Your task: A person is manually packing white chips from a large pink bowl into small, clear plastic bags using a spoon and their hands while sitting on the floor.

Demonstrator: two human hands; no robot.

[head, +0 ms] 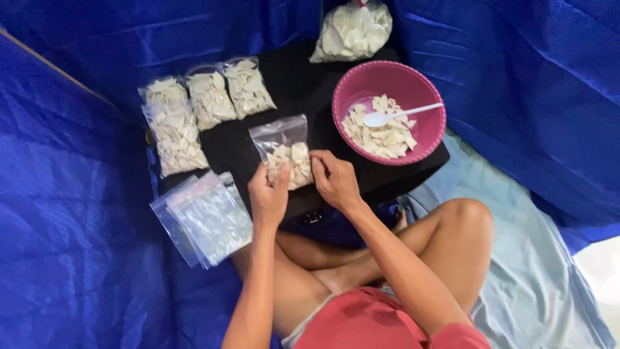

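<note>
- A half-filled bag (287, 155) is held on the black board (303, 90), beside the pink bowl (389, 111).
- Its lower edge is pinched by the left hand (268, 194) and right hand (334, 179), fingers clamped on the plastic.

Both hands, left hand (268, 196) and right hand (334, 181), pinch a clear zip bag (284, 152) half-filled with pale chips on a black board (303, 90). Beside it stands a pink bowl (423, 145) holding chips and a white spoon (400, 116).

arms: bare, no sleeves | legs: bare | shorts (381, 320): red | hands: no gloves, no rings
</note>
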